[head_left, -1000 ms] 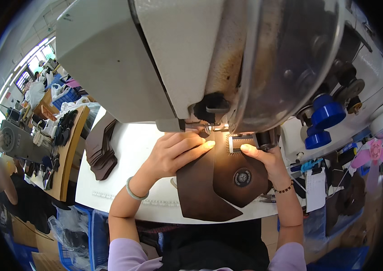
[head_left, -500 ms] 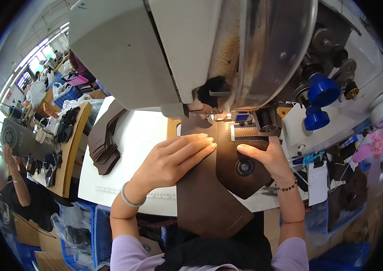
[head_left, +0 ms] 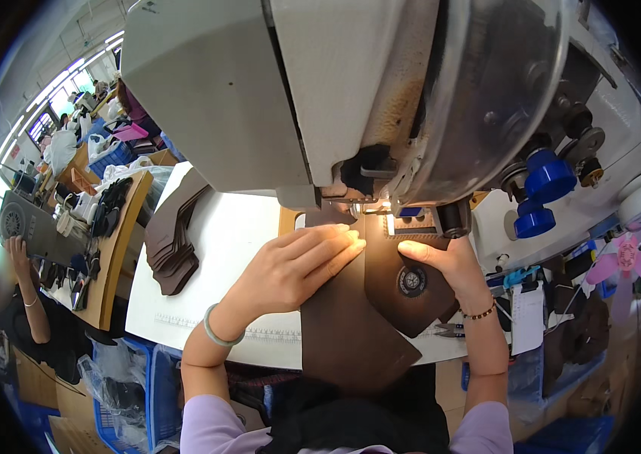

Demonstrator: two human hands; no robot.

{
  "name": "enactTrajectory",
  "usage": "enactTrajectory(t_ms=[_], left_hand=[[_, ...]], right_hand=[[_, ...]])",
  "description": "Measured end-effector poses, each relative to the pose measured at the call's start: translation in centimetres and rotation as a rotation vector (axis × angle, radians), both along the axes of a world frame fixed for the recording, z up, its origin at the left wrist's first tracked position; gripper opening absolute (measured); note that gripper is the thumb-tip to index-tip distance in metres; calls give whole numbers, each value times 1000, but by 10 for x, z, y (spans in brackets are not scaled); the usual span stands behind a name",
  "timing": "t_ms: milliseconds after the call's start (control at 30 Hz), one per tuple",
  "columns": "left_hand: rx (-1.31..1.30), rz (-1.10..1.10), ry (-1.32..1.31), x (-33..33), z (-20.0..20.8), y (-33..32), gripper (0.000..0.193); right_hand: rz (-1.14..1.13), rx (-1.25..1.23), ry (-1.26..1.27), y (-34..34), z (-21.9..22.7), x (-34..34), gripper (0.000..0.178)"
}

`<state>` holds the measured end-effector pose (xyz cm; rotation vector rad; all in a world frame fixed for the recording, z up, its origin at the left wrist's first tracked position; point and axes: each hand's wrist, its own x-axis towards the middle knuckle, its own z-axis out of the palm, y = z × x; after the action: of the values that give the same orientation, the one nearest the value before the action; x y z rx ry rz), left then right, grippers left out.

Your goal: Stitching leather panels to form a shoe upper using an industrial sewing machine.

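- Shifted toward the wearer since one second ago: the left hand and the larger dark-brown, leather-like panel, whose lower end now overhangs the front edge of the white table.
- Left hand: fingers extended and narrow together, laid on the larger panel, tips just short of the lit needle area.
- Right hand: thumb on the smaller dark-brown, pointed panel; remaining fingers largely hidden, so their grip cannot be told.
- Smaller panel: overlapping the larger one's right side, bearing a round, dark emblem; upper ends of both beneath the grey-white sewing machine.
- Left of the panels, well apart: fanned stack of dark-brown pieces.
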<state>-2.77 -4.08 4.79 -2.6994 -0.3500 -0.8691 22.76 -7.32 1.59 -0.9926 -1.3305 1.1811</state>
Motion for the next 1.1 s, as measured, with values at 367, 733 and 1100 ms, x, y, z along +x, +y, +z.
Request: enactTrajectory(t_ms=[367, 733, 1100], left_hand=[[-1, 36, -161, -3, -13, -5, 40], [108, 75, 75, 6, 5, -26, 37], [174, 43, 82, 3, 1, -21, 39]], right_hand=[[-1, 1, -130, 0, -3, 6, 44], [0, -7, -104, 1, -4, 8, 57], [-18, -70, 31, -4, 0, 4, 58]])
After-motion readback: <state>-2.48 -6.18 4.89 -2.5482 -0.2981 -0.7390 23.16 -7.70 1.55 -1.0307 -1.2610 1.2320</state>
